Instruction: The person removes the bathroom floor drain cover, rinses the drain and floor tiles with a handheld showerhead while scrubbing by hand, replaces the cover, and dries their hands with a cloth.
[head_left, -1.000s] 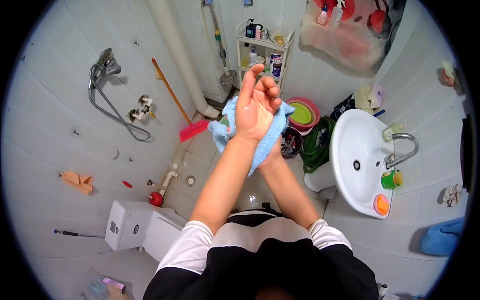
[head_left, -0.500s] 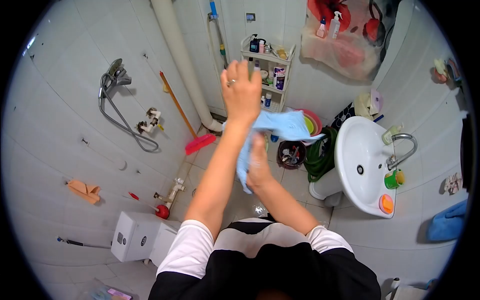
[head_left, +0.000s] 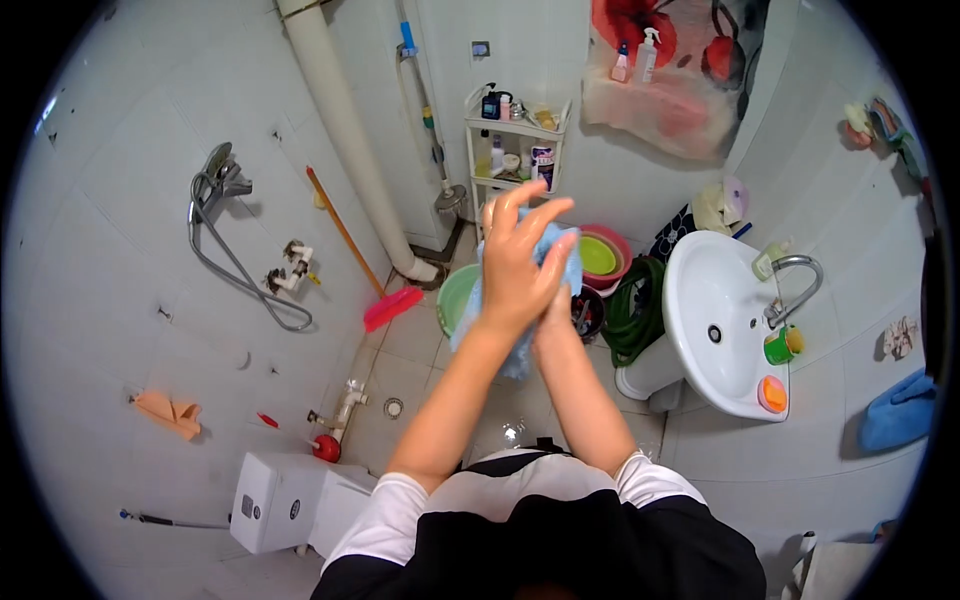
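A light blue cloth [head_left: 518, 358] is bunched between my two hands in front of my body, its ends hanging below and to the left. My left hand [head_left: 518, 268] lies over the cloth with its fingers spread and its palm against it. Beneath and to the right, my right hand [head_left: 556, 310] supports the cloth from the other side; its fingers are mostly hidden by the left hand and the fabric. A green basin [head_left: 457, 297] on the floor shows partly behind the cloth.
To the right stand a white sink [head_left: 692, 340], a coiled green hose [head_left: 638, 318] and a pink basin [head_left: 622, 252]. Ahead is a white shelf rack [head_left: 517, 127] with bottles. A pink broom [head_left: 393, 309] leans at the left wall, near a white toilet [head_left: 275, 500].
My left hand has come down from its raised position onto the cloth, fingers spreading. The cloth, stretched out to the right before, is now gathered between both hands. The view has shifted slightly.
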